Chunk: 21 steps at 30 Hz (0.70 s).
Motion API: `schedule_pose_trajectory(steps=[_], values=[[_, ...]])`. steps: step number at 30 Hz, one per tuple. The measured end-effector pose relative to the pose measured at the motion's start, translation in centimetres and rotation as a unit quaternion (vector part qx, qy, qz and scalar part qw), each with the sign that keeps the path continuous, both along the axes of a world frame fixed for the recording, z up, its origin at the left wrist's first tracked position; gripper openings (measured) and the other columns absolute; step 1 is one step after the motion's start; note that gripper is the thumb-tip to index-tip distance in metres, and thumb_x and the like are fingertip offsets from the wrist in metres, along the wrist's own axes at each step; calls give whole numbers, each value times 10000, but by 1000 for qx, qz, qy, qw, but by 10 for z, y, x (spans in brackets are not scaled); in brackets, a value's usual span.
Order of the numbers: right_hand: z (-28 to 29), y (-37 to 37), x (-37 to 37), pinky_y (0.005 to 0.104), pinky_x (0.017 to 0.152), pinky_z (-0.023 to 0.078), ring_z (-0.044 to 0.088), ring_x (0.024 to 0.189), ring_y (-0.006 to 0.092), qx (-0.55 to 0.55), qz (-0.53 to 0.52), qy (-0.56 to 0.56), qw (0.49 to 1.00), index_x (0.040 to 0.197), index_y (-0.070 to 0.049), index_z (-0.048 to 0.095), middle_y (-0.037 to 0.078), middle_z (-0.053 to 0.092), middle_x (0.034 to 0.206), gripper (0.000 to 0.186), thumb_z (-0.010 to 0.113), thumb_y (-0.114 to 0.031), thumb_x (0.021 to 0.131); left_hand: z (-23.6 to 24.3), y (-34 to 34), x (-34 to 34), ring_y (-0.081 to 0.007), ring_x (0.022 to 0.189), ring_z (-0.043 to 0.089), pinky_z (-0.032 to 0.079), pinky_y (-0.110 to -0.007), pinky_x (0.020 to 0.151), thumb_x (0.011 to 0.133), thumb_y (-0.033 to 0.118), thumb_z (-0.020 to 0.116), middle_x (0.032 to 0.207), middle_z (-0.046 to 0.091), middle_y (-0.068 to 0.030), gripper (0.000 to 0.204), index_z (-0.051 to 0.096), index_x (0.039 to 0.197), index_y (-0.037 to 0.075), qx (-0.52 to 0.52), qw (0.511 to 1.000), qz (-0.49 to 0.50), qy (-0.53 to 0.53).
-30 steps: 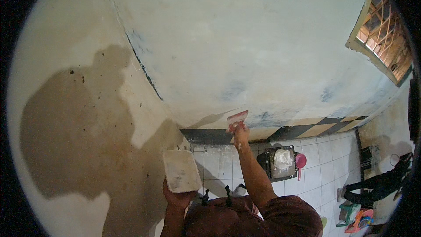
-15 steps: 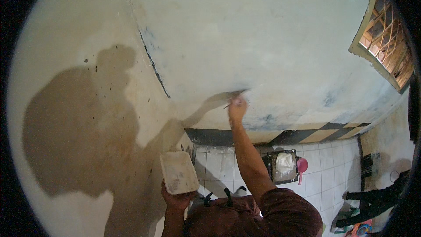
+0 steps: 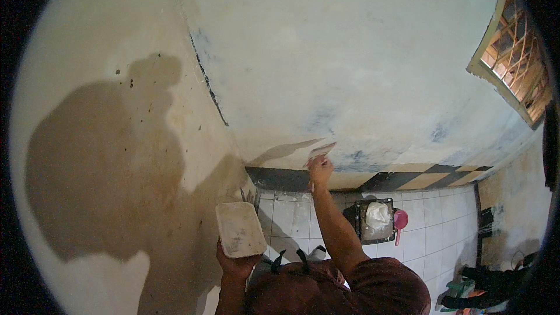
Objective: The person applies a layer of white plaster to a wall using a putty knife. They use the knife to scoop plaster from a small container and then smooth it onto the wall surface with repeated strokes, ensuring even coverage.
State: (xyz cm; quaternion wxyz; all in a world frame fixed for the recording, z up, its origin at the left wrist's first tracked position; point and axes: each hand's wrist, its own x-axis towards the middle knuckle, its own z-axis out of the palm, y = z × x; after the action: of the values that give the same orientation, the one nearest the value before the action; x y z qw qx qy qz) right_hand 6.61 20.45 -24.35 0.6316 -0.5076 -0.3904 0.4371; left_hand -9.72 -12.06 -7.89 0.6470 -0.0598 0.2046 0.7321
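My right hand is closed around a putty knife, its wide blade against the lower part of the pale, patchy wall. Bluish smudges show on the wall just above the blade. Down at the left, my left hand grips a shallow off-white rectangular tub from below. Greyish smears mark the inside of the tub.
On the tiled floor stands a black tray with a white bag, and a pink dipper beside it. A checkered band runs along the wall's foot. A lattice window and another person's dark-clothed legs are at right.
My right hand has moved down the wall with the putty knife, uncovering a bluish patch. The other person's legs have shifted lower. My left hand holds the tub almost where it was.
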Motion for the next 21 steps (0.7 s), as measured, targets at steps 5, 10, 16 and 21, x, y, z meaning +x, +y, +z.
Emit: schedule_pose_trajectory(steps=[5, 10, 16, 21], values=[[26, 72, -8, 418, 664, 480, 614, 743, 328, 66, -234, -237, 941, 898, 56, 596, 184, 638, 789, 270, 603, -209, 846, -7, 4, -1, -419, 1099, 564, 542, -575, 789, 882, 543, 395, 1240, 544, -190, 659, 420, 1359, 89, -2, 1000, 17, -2], [37, 4, -78, 505, 687, 467, 588, 737, 443, 174, 257, -534, 786, 888, 28, 568, 252, 610, 803, 203, 588, -170, 846, -6, -4, -9, -392, 1129, 532, 442, -611, 926, 888, 438, 478, 1245, 521, -138, 536, 441, 1317, 118, -3, 997, -6, 78], [-17, -63, -13, 446, 607, 501, 618, 646, 383, 130, 181, -527, 820, 776, 24, 580, 202, 639, 739, 233, 556, -190, 864, -9, 2, -10, -393, 1148, 522, 430, -615, 939, 890, 454, 461, 1263, 518, -146, 542, 448, 1322, 127, 3, 1000, -18, 24], [-63, 6, 73, 279, 389, 378, 518, 434, 154, -113, -4, 14, 994, 737, -42, 553, 122, 616, 577, 351, 502, -306, 963, -8, 8, 3, -426, 1080, 573, 546, -592, 728, 904, 520, 371, 1234, 539, -199, 636, 415, 1354, 73, -46, 999, -3, -1]])
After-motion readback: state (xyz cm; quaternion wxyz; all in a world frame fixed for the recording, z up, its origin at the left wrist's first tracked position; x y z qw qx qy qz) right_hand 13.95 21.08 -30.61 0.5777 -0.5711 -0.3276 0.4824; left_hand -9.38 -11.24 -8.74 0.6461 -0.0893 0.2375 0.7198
